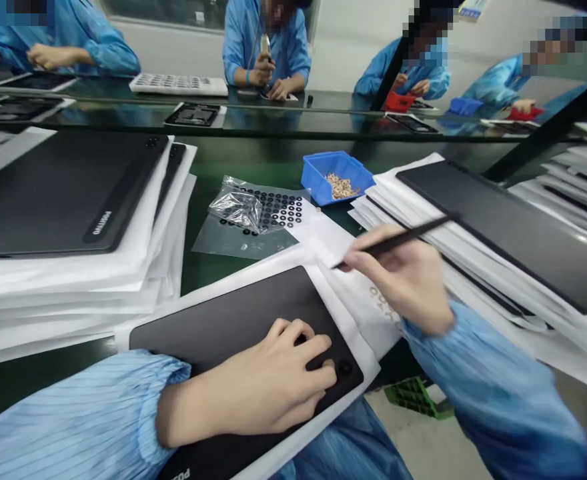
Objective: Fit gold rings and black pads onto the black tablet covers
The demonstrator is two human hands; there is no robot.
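A dark tablet (213,307) lies face down on a white foam sleeve (368,347) in front of me. My left hand (263,380) rests on its back, with fingers apart and bent near the camera corner. My right hand (406,273) is raised over the sleeve's right side and pinches slim black tweezers (408,235), blurred by motion. Their tip points down to the left, above white paper (343,280); I cannot tell whether it holds anything. Small tan rings (381,303) sit on that paper near my right wrist.
Stacked tablets in white sleeves stand left (63,193) and right (513,227). Beyond lie a clear sheet of black rings (278,207) with a crumpled bag (238,208), and a blue bin (318,177) of small tan parts. Co-workers in blue sit across the bench; a green crate (413,397) is below.
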